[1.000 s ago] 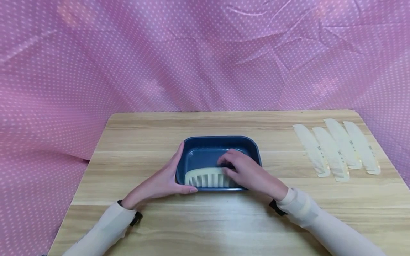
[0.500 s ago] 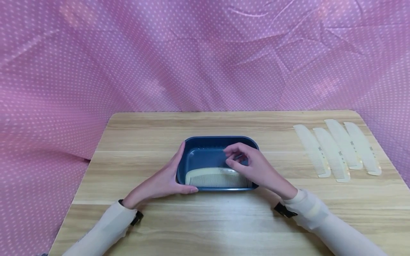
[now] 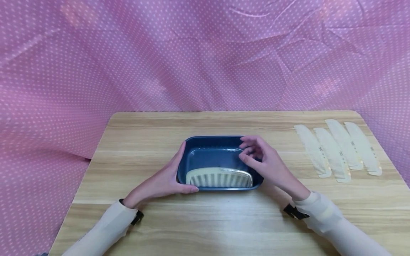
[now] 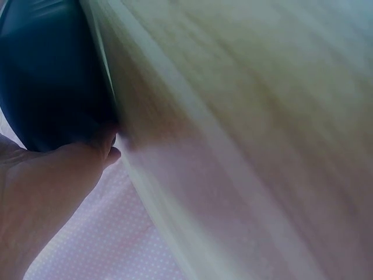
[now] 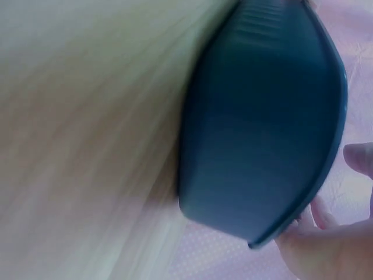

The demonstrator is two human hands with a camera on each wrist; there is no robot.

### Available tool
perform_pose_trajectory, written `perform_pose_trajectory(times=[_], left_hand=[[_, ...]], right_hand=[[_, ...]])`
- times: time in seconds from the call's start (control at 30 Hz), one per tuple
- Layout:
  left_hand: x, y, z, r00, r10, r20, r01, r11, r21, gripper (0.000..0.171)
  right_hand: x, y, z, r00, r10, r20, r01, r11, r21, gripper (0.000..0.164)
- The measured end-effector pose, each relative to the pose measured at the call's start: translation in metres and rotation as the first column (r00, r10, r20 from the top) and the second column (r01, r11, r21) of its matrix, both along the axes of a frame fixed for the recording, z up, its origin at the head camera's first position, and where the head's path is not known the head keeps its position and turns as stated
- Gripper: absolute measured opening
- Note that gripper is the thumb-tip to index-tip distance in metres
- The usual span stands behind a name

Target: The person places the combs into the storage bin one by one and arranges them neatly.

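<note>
My left hand [image 3: 164,179] holds the left end of an open dark blue box [image 3: 206,157], its thumb lying along the near rim. Inside, a cream comb [image 3: 219,178] stretches along the near side, teeth toward me. Over the box's right end is my right hand [image 3: 264,158], fingers loosely bent, nothing in them. The left wrist view has the box's outer wall [image 4: 52,81] against the left hand [image 4: 52,192]. From the right wrist, the box's other outer wall [image 5: 262,128] fills the middle, with part of the right hand [image 5: 329,248] by its rim.
Several pale combs [image 3: 330,153] lie side by side on the right of the wooden table [image 3: 205,224]. Pink dotted cloth [image 3: 198,60] hangs behind and around the table.
My right hand has lifted off the comb and drifted right and away from me toward the box's right end, uncovering the whole comb. My left hand and the box hold their place.
</note>
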State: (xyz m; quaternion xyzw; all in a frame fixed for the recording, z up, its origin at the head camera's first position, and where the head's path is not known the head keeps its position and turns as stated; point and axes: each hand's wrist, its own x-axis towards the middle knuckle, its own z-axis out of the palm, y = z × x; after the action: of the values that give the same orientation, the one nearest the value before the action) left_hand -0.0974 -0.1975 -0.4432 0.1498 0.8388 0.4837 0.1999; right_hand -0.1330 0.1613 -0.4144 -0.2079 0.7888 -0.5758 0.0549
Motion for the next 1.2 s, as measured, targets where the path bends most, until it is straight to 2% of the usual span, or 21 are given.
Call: perform_pose_trajectory(times=[0.4,0.53,0.93,1.2], left_hand=[[-0.001,0.002,-0.001,1.0,-0.004,-0.017,0.004,1.0,0.008,0.144],[0.0,0.002,-0.001,1.0,-0.002,-0.019,0.002,1.0,0.003,0.144],[0.001,0.0,-0.001,1.0,-0.002,-0.012,0.002,1.0,0.022,0.143],[-0.001,0.002,-0.003,1.0,-0.009,-0.027,0.01,0.999,0.037,0.143]], right_hand=[[-0.004,0.032,0.005,0.992,-0.129,-0.002,0.129,0.992,0.004,0.039],[-0.003,0.044,0.004,0.987,-0.163,0.002,0.163,0.987,0.016,0.043],[-0.003,0.083,0.001,0.962,-0.274,-0.025,0.274,0.945,0.18,0.055],[-0.007,0.111,-0.002,0.954,-0.3,-0.016,0.29,0.902,0.32,0.069]])
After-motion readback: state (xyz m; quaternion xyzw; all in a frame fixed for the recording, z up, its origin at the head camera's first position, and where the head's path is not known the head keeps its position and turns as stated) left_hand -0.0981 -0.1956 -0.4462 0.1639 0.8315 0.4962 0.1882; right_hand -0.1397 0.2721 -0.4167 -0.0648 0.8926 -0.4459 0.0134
